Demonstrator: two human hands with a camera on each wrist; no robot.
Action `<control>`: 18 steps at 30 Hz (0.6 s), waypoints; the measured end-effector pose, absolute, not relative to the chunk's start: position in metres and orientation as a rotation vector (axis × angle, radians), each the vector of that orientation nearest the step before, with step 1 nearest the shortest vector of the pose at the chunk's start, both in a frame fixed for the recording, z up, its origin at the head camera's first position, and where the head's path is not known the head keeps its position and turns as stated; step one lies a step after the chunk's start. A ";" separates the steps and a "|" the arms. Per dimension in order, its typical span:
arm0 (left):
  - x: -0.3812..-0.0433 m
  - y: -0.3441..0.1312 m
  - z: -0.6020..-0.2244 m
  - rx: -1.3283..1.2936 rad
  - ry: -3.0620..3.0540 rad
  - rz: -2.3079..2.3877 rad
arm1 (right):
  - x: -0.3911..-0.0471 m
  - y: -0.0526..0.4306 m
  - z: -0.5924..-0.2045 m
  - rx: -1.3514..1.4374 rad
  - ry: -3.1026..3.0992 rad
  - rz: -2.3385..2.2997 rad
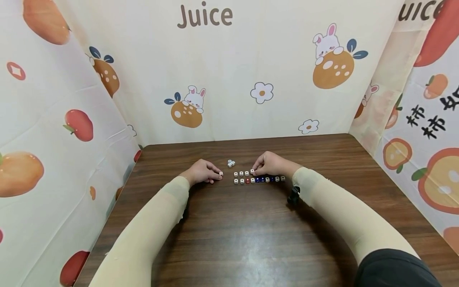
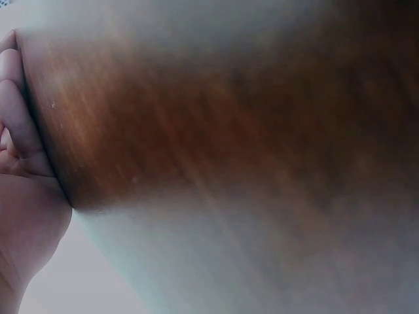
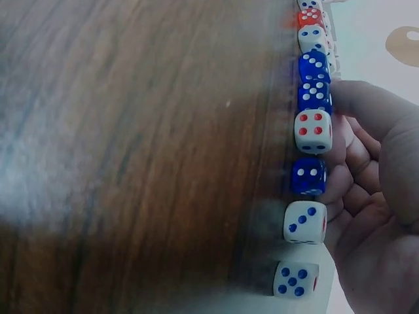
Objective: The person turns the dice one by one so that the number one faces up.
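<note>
Two white dice (image 1: 220,173), left grip (image 1: 203,172) pinching one, right grip (image 1: 272,164) another (both at the fingertips (image 1: 216,176))

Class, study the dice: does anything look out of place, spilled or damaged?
Nothing looks spilled or plainly damaged. The small cluster of dice stands out: it sits bunched beyond the far row rather than lined up. The near row also has a single red die among white and blue ones.

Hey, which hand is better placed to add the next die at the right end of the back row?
Probably the right hand: it pinches a white die just right of the visible dice in the back row. The left hand holds another white die off the opposite end.
</note>
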State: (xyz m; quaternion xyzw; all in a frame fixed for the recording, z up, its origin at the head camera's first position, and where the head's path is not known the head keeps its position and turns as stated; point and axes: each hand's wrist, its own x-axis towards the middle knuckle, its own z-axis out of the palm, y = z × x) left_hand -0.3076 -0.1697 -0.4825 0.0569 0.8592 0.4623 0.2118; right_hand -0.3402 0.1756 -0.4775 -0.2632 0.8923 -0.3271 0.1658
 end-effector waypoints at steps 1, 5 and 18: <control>-0.308 -0.170 -0.482 0.155 2.386 1.284 | -0.340 0.176 -0.478 -0.753 2.538 -0.931; -0.307 -0.170 -0.483 0.145 2.382 1.288 | -0.340 0.176 -0.478 -0.753 2.523 -0.931; -0.307 -0.169 -0.484 0.148 2.397 1.277 | -0.338 0.175 -0.476 -0.753 2.524 -0.897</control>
